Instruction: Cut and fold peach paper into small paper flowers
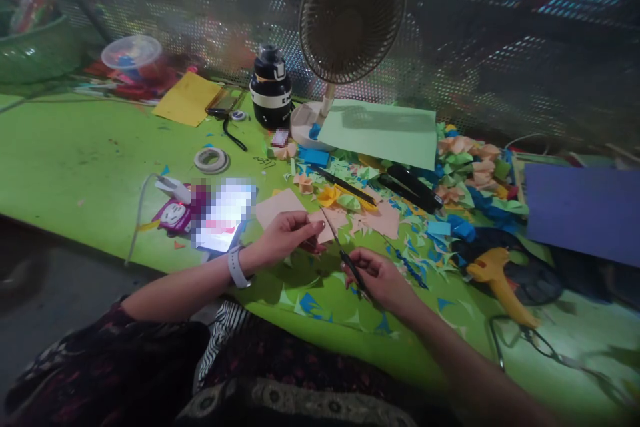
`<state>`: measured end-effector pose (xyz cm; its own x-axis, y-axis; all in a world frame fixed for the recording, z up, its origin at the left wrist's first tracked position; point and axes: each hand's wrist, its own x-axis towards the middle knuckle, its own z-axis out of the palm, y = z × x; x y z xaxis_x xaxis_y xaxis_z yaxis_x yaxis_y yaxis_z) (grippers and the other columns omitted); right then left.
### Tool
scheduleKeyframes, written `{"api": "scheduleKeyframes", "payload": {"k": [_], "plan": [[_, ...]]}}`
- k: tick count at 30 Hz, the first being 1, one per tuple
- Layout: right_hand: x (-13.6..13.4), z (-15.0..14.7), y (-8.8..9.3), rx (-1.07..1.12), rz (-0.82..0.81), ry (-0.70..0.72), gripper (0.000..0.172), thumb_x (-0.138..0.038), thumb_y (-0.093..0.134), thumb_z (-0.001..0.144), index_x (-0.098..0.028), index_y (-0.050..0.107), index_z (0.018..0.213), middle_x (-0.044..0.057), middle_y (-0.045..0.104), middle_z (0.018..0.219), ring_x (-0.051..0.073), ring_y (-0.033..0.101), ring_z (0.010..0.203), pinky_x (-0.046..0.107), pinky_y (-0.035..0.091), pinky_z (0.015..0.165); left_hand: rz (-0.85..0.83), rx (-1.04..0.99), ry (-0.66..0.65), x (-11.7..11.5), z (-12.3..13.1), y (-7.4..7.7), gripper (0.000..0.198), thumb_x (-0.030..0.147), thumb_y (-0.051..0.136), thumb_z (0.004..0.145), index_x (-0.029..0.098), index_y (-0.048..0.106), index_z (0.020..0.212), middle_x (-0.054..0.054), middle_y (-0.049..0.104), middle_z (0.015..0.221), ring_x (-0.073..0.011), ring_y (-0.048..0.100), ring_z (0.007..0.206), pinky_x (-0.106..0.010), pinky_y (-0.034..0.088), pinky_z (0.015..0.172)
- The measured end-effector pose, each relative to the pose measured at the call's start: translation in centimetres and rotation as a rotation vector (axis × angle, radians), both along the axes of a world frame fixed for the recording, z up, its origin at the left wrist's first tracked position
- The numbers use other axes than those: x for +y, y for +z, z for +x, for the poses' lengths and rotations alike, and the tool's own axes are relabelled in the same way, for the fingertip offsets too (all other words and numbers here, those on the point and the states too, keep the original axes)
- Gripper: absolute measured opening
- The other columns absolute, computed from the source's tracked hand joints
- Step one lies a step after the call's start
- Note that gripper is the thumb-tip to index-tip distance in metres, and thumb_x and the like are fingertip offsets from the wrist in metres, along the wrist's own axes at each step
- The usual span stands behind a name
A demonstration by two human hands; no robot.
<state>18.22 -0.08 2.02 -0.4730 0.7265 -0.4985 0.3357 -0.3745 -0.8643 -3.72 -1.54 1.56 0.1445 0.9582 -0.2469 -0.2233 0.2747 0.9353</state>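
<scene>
My left hand (293,235), with a pale watch strap at the wrist, pinches a piece of peach paper (326,227) between thumb and fingers. In my right hand (376,275) is a pair of scissors (344,255), its dark handles in my fingers. The blades point up and left and stand next to the peach paper; whether they touch it I cannot tell. More peach paper (280,205) lies just beyond my left hand. Green and blue paper scraps (313,305) are strewn around and below both hands.
Left of my hands are a lit phone (225,217) and a tape roll (211,160). Behind stand a dark bottle (271,97) and a fan (353,13). To the right are a black stapler (410,188), a heap of paper flowers (470,160) and a yellow glue gun (503,283).
</scene>
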Motion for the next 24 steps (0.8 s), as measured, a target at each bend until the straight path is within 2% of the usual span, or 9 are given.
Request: {"api": "scheduleKeyframes", "payload": {"k": [5, 12, 18, 24], "plan": [[-0.01, 0.07, -0.37, -0.007, -0.011, -0.003, 0.052, -0.061, 0.083, 0.057, -0.020, 0.056, 0.074, -0.003, 0.061, 0.059, 0.008, 0.046, 0.048, 0.020, 0.036, 0.041, 0.040, 0.012, 0.011, -0.13, 0.02, 0.13, 0.039, 0.049, 0.075, 0.078, 0.013, 0.060, 0.073, 0.000, 0.064, 0.069, -0.0093, 0.063, 0.062, -0.023, 0.054, 0.065], [-0.10, 0.06, 0.20, -0.023, 0.004, 0.002, 0.050, -0.060, 0.081, 0.059, -0.019, 0.057, 0.075, -0.003, 0.061, 0.059, 0.007, 0.046, 0.047, 0.019, 0.036, 0.041, 0.073, -0.026, 0.083, -0.05, -0.06, 0.35, 0.032, 0.044, 0.073, 0.082, 0.014, 0.064, 0.081, 0.002, 0.060, 0.065, -0.0059, 0.054, 0.055, -0.018, 0.046, 0.055], [-0.04, -0.05, 0.24, -0.025, -0.018, -0.008, 0.053, -0.061, 0.083, 0.055, -0.020, 0.055, 0.074, -0.004, 0.060, 0.057, 0.007, 0.042, 0.044, 0.020, 0.033, 0.039, -0.020, -0.083, 0.102, 0.10, 0.02, 0.00, 0.035, 0.044, 0.080, 0.074, 0.013, 0.068, 0.086, 0.002, 0.062, 0.072, -0.0073, 0.060, 0.062, -0.023, 0.056, 0.065], [-0.10, -0.11, 0.19, -0.027, -0.004, 0.008, 0.053, -0.063, 0.081, 0.058, -0.020, 0.055, 0.074, -0.004, 0.061, 0.058, 0.006, 0.042, 0.044, 0.019, 0.031, 0.039, -0.048, -0.062, 0.094, 0.09, 0.03, -0.19, 0.031, 0.042, 0.077, 0.077, 0.014, 0.070, 0.087, 0.001, 0.064, 0.075, -0.0078, 0.062, 0.063, -0.023, 0.057, 0.066]]}}
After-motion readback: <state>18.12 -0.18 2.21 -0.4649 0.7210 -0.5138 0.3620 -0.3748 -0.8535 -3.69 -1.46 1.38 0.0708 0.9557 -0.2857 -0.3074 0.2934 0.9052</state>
